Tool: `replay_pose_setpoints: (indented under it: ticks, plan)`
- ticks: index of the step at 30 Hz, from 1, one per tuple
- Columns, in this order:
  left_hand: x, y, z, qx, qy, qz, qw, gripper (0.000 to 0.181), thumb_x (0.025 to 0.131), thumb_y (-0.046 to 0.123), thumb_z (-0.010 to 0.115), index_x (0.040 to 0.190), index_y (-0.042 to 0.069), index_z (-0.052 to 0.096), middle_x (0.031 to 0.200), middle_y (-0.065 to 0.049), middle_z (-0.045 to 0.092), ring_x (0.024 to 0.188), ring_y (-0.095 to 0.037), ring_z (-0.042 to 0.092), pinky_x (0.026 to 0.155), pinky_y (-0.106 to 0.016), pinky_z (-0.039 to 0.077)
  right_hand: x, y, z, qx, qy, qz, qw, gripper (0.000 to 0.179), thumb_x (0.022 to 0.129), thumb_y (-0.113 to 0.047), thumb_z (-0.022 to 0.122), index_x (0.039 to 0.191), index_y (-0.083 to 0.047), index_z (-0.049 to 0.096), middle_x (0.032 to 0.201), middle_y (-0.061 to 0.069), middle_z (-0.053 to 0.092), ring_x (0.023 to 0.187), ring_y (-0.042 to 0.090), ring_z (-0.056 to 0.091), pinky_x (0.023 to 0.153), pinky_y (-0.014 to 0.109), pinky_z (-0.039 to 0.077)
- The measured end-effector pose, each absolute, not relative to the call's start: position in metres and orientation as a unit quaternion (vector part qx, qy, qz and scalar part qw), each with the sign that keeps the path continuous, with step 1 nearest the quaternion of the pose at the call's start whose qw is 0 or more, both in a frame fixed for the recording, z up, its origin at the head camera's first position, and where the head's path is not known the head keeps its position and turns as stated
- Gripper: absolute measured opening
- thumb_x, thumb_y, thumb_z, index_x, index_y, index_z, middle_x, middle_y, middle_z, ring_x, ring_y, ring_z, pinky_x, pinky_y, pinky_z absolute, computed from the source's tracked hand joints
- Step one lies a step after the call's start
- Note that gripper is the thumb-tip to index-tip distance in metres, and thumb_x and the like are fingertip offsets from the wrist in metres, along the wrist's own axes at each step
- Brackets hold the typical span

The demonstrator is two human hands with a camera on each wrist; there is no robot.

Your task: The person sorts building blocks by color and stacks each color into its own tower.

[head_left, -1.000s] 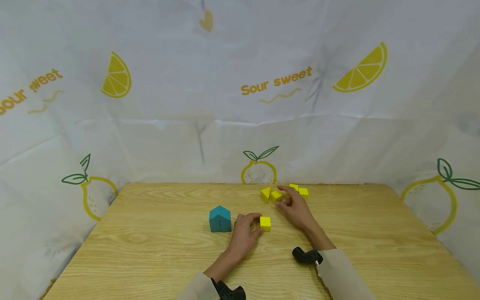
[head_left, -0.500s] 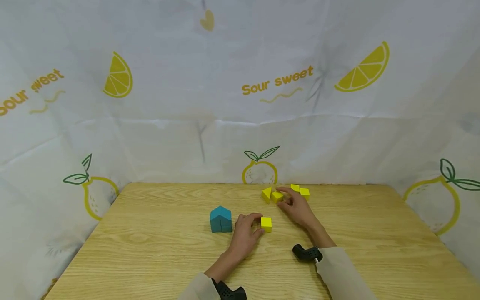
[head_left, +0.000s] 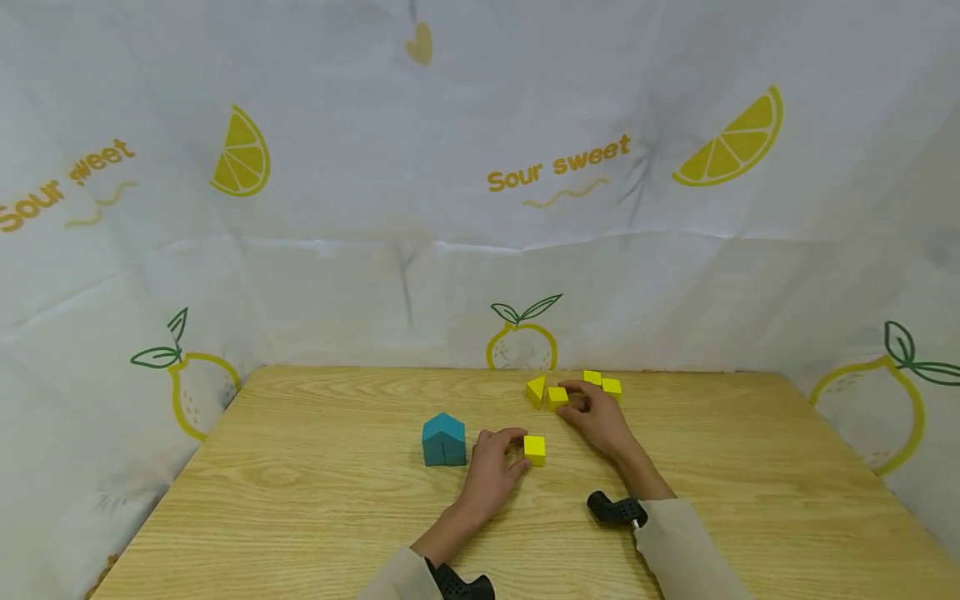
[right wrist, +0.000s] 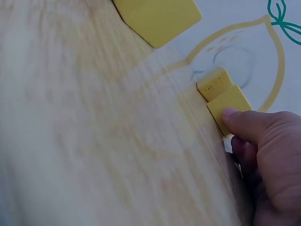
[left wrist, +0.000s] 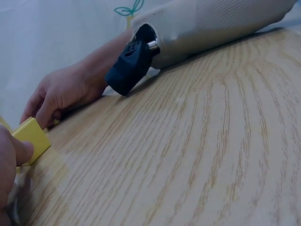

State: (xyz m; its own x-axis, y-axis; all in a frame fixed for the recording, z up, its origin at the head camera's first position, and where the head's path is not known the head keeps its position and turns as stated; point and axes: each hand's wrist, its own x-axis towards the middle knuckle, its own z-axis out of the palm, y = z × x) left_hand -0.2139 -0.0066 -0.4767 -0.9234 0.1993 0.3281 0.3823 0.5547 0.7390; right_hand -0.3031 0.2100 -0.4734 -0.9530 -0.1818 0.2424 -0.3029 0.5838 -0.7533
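Note:
My left hand [head_left: 491, 475] pinches a yellow cube [head_left: 535, 451] that sits on the table in front of me. In the left wrist view the thumb presses against the side of that cube [left wrist: 35, 139]. Farther back, my right hand [head_left: 602, 423] holds a second yellow block [head_left: 557, 398] between thumb and fingers. The right wrist view has the thumb on that block's face [right wrist: 228, 106], with another yellow piece [right wrist: 215, 83] just beyond it. Left of the right hand's block stands a yellow triangular block [head_left: 536, 390].
A teal house-shaped stack of blocks [head_left: 444, 442] stands just left of my left hand. Two more yellow blocks [head_left: 611, 388] lie behind my right hand near the back edge of the wooden table [head_left: 300, 500]. A lemon-print white cloth [head_left: 337, 292] hangs behind the table.
The block at my right hand has turned so its front squares toward me, and it has come slightly nearer. My left hand keeps its grip on the cube. The head view shifts slightly.

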Motion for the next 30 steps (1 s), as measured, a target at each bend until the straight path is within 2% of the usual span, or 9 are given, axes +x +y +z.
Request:
replay_pose_setpoints:
  ticks: [6,16,24,30]
  plan:
    - [-0.2137,-0.0071,-0.4777,-0.170,-0.875,-0.442,0.102,0.038,0.089,0.016,0.070,0.125,0.009,0.061,0.103,0.000,0.057,0.085,-0.011,0.041,0.075,-0.028,0.039,-0.2996,0.2102,-0.4721,0.133,-0.888,0.434,0.077,0.041,0.089,-0.018,0.070,0.127,-0.007,0.059,0.116,0.014,0.063,0.082,0.018,0.062,0.074,0.036,0.049]
    - [-0.2151,-0.0074,-0.4793,-0.172,-0.880,-0.430,0.109,0.038,0.089,0.017,0.069,0.125,0.011,0.060,0.101,0.002,0.056,0.085,-0.010,0.040,0.074,-0.027,0.039,-0.2982,0.2098,-0.4729,0.133,-0.881,0.446,0.089,0.040,0.088,-0.020,0.071,0.125,-0.006,0.061,0.114,0.015,0.063,0.092,0.025,0.061,0.080,0.043,0.049]
    - [-0.2134,-0.0072,-0.4777,-0.170,-0.881,-0.425,0.117,0.038,0.088,0.017,0.070,0.124,0.012,0.060,0.102,0.002,0.057,0.086,-0.010,0.041,0.075,-0.028,0.040,-0.2959,0.2092,-0.4713,0.126,-0.877,0.456,0.087,0.041,0.089,-0.018,0.070,0.127,-0.007,0.060,0.110,0.013,0.066,0.090,0.023,0.062,0.078,0.039,0.049]
    - [-0.2135,-0.0071,-0.4782,-0.175,-0.878,-0.430,0.115,0.037,0.088,0.016,0.070,0.123,0.010,0.060,0.098,0.000,0.055,0.083,-0.011,0.039,0.072,-0.027,0.038,-0.2935,0.2080,-0.4695,0.121,-0.867,0.476,0.089,0.041,0.089,-0.015,0.070,0.127,-0.005,0.060,0.110,0.015,0.066,0.093,0.027,0.065,0.076,0.036,0.052]
